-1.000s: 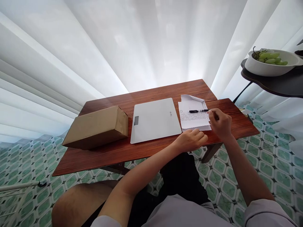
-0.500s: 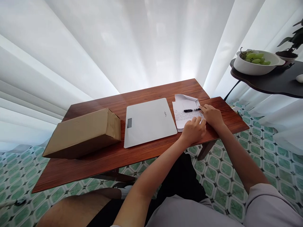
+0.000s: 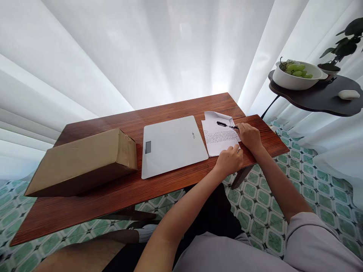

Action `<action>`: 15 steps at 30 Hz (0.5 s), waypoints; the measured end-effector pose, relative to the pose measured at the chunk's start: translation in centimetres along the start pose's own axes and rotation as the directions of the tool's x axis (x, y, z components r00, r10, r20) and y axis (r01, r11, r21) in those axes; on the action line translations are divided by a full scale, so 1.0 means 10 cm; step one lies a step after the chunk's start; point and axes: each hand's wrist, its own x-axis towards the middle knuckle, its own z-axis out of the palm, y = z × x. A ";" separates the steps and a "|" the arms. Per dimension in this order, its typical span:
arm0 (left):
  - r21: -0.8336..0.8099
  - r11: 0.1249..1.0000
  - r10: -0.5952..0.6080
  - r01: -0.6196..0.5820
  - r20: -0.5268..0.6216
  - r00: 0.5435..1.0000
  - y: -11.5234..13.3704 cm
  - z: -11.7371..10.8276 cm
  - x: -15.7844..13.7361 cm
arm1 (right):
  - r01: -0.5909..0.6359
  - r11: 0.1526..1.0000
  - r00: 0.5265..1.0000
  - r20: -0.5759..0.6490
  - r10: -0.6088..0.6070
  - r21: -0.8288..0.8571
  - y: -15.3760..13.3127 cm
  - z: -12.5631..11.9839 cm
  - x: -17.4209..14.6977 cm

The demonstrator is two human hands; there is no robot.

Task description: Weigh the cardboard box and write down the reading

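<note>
My right hand (image 3: 248, 136) is at the right edge of the papers, its fingers closed on the end of a black pen (image 3: 223, 124). The pen points left and lies low over the upper sheet. My left hand (image 3: 229, 160) is at the lower right corner of the handwritten paper (image 3: 219, 147), its fingers bent over the edge and the thumb hidden. Behind, the top sheet has a curled, folded edge. To the left of the papers, a flat white scale (image 3: 172, 149) with a small grey display lies on the wooden table (image 3: 159, 113).
A closed cardboard box (image 3: 82, 162) lies on the table's left part. At the upper right, a dark side table (image 3: 314, 100) carries a white bowl (image 3: 295, 81) of green grapes, a potted plant (image 3: 330, 68) and a white mouse-shaped object (image 3: 348, 95). White curtains hang behind.
The pen has moved up the page with my right hand and tilted, uncovering more written lines. My left hand has shifted slightly down along the paper's edge. The whole view has turned a little right.
</note>
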 end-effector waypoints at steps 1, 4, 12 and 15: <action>-0.006 1.000 -0.005 0.005 0.002 1.000 0.00 0.00 0.00 | -0.016 1.000 0.999 -0.030 0.016 0.008 0.00 0.00 0.00; -0.017 1.000 -0.013 0.013 0.004 1.000 0.00 0.00 0.01 | -0.071 0.996 0.990 -0.116 0.077 0.049 0.02 -0.02 -0.02; -0.063 0.997 -0.043 0.045 0.020 0.999 -0.02 0.00 0.02 | -0.210 0.910 0.956 -0.120 0.267 0.357 0.09 -0.07 -0.09; -0.072 0.996 -0.044 0.046 0.027 0.999 -0.02 -0.01 0.03 | -0.281 0.693 0.922 -0.014 0.387 0.664 0.09 -0.04 -0.10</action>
